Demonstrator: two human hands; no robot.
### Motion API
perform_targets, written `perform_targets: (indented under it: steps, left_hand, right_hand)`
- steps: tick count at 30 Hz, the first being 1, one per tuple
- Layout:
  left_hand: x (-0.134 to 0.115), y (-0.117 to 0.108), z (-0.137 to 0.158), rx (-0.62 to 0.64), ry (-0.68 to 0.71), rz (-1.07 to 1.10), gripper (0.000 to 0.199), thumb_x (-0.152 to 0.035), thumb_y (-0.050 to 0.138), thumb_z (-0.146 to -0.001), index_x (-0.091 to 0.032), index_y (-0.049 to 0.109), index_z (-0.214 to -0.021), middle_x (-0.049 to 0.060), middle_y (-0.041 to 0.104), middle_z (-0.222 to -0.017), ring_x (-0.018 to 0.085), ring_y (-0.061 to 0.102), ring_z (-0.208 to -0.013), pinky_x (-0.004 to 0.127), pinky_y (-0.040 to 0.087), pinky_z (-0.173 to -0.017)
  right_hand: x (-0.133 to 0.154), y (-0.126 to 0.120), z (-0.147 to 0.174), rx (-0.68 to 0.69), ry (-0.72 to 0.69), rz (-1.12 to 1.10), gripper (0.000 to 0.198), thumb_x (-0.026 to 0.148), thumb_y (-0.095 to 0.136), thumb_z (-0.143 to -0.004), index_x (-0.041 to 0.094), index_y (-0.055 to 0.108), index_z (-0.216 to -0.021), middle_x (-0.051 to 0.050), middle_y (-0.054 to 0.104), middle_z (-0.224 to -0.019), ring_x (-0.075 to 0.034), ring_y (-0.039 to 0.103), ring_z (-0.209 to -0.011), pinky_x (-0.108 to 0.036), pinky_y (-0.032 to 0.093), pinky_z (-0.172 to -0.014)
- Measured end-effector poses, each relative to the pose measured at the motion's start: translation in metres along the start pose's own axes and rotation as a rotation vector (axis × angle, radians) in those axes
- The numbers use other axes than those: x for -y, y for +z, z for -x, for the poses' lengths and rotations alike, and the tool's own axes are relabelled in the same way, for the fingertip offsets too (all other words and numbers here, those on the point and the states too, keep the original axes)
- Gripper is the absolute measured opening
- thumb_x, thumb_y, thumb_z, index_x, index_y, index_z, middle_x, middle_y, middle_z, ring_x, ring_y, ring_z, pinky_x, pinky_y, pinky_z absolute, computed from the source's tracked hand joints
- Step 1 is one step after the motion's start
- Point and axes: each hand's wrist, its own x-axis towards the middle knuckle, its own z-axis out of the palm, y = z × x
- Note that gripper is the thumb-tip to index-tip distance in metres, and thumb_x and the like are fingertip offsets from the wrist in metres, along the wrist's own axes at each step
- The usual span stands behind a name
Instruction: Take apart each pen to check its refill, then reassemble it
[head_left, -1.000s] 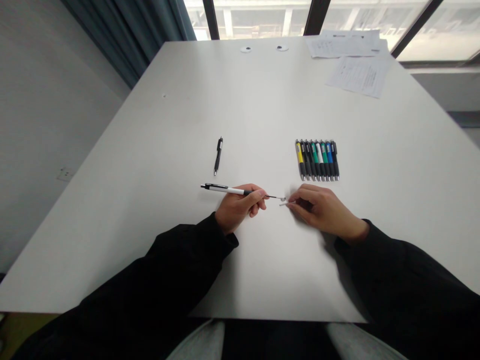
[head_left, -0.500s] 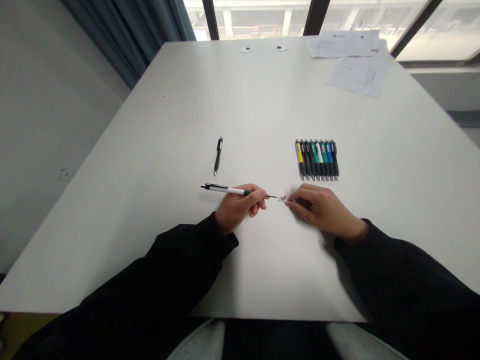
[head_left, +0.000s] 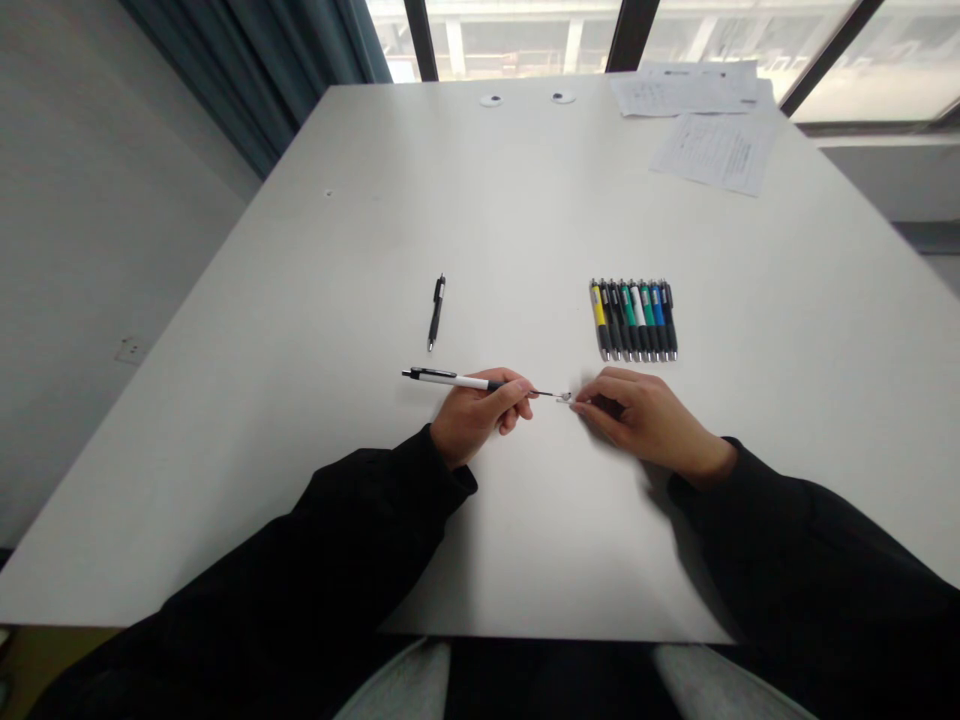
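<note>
My left hand (head_left: 484, 405) is closed around a white click pen (head_left: 455, 379) with a black clip and a dark grip. The pen lies nearly level, its clicker end towards the left. From its right end a thin dark refill (head_left: 544, 393) sticks out, bare of a tip cone. My right hand (head_left: 637, 412) pinches with thumb and fingers at a small silvery piece (head_left: 567, 397), right at the refill's point. The piece is too small to name, and part of it is hidden by the fingertips. Both hands are low over the white table (head_left: 525, 540).
A single black pen (head_left: 436, 313) lies beyond my left hand. Behind my right hand is a tight row of several pens (head_left: 634, 320) in yellow, black, green, white and blue. Printed papers (head_left: 716, 150) and two oval white pieces (head_left: 491, 100) lie by the window.
</note>
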Motion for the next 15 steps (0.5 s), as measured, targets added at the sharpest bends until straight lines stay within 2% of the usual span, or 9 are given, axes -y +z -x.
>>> perform_targets:
  steps: [10, 15]
  left_hand:
    - [0.0008, -0.0005, -0.0002, 0.000, 0.006, -0.002, 0.021, -0.032, 0.065, -0.085, -0.012, 0.068, -0.079, 0.001, 0.065, -0.062, 0.005, 0.046, -0.044, 0.018, 0.032, -0.041]
    - [-0.0009, 0.0012, 0.0008, 0.019, 0.007, -0.037, 0.023, -0.034, 0.066, -0.085, -0.012, 0.068, -0.079, 0.002, 0.066, -0.063, 0.005, 0.046, -0.044, 0.018, 0.032, -0.041]
  right_hand:
    - [0.0008, -0.0009, -0.0003, -0.008, -0.012, -0.010, 0.012, 0.026, 0.064, -0.091, 0.016, 0.070, -0.089, -0.004, 0.062, -0.075, -0.015, 0.057, -0.066, -0.028, 0.044, -0.061]
    - [0.0080, -0.0019, 0.0037, -0.179, -0.057, -0.087, 0.008, 0.024, 0.066, -0.090, 0.017, 0.066, -0.093, -0.002, 0.057, -0.074, -0.013, 0.051, -0.061, -0.027, 0.043, -0.057]
